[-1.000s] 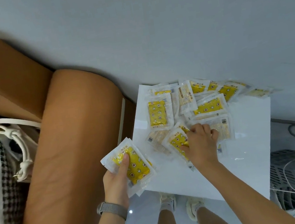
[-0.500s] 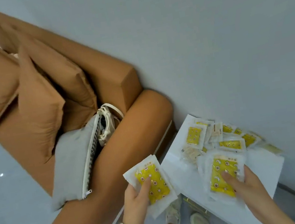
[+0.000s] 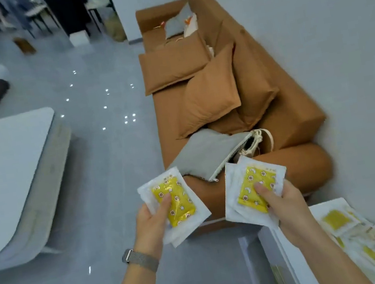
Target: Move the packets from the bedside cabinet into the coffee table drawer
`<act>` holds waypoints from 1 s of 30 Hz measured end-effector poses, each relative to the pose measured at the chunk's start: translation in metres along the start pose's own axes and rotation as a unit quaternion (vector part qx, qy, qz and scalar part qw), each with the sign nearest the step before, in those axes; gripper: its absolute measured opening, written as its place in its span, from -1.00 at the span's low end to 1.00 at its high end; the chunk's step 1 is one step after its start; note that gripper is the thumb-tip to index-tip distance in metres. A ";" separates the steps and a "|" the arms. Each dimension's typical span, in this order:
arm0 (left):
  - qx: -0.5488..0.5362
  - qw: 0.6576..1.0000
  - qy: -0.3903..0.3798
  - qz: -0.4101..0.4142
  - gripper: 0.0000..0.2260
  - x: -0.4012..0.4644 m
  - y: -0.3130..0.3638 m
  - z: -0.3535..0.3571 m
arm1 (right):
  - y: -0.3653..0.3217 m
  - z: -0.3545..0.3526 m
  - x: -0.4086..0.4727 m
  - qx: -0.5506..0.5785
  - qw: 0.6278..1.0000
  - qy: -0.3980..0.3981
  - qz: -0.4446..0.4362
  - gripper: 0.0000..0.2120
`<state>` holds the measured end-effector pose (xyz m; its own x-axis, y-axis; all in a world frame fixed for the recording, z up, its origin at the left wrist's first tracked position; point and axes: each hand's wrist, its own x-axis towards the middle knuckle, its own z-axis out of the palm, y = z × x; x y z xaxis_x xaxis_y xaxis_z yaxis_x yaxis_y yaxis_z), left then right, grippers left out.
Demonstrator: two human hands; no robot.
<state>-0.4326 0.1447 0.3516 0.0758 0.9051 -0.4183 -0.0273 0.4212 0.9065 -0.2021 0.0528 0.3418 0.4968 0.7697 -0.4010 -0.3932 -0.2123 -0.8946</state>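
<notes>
The left hand (image 3: 151, 218) grips a small stack of flat white sachets with yellow printed centres (image 3: 174, 203), thumb pressed across the top one, fingers curled beneath; the right hand (image 3: 283, 202) holds a second stack of the same packets (image 3: 255, 188) in the same pinch, thumb on the yellow panel. Held fanned and face up like this, each bundle is likely kept from sliding apart while carried. More yellow-and-white packets (image 3: 371, 250) lie spread over the white bedside cabinet surface (image 3: 326, 206) at lower right, some reaching its far edge by the wall, so this load is judged to be only part of the job. The low white coffee table with rounded corners (image 3: 11, 176) stands well apart to the left across bare grey tiled floor (image 3: 111, 169); its drawer cannot be made out. The tan fabric sofa (image 3: 283, 111) with its cushions sits just beside the cabinet, its rounded arm close behind both stacks, and the floor between sofa and table looks open for walking.
</notes>
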 end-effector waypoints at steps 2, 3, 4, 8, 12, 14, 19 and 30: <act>-0.032 0.998 0.049 0.009 -0.87 0.003 0.007 -0.049 | 0.006 0.054 0.001 -0.029 0.998 -0.049 0.003 -0.71; -0.045 0.996 0.072 0.013 -0.88 0.004 0.011 -0.074 | 0.011 0.082 0.001 -0.035 0.997 -0.070 0.007 -0.72; -0.056 0.994 0.092 0.015 -0.88 0.006 0.015 -0.099 | 0.017 0.112 0.001 -0.038 0.995 -0.091 0.013 -0.73; -0.073 0.987 0.141 0.020 -0.87 0.019 0.031 -0.194 | 0.043 0.224 -0.005 -0.048 0.985 -0.164 0.028 -0.79; -0.079 0.980 0.176 0.040 -0.88 0.036 0.049 -0.271 | 0.059 0.313 -0.012 -0.049 0.978 -0.196 0.040 -0.80; -0.091 0.976 0.194 0.043 -0.88 0.046 0.057 -0.299 | 0.064 0.347 -0.013 -0.059 0.975 -0.211 0.044 -0.79; -0.125 0.968 0.215 0.039 -0.85 0.093 0.075 -0.347 | 0.067 0.416 0.013 -0.089 0.968 -0.229 0.054 -0.79; -0.178 0.947 0.261 0.065 -0.87 0.281 0.160 -0.421 | 0.042 0.590 0.172 -0.124 0.964 -0.233 0.017 -0.80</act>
<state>-0.8354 0.4904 0.3556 -0.4520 0.8159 -0.3605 -0.3437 0.2136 0.9145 -0.5899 0.5317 0.3515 0.0616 0.9344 -0.3509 -0.1765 -0.3358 -0.9252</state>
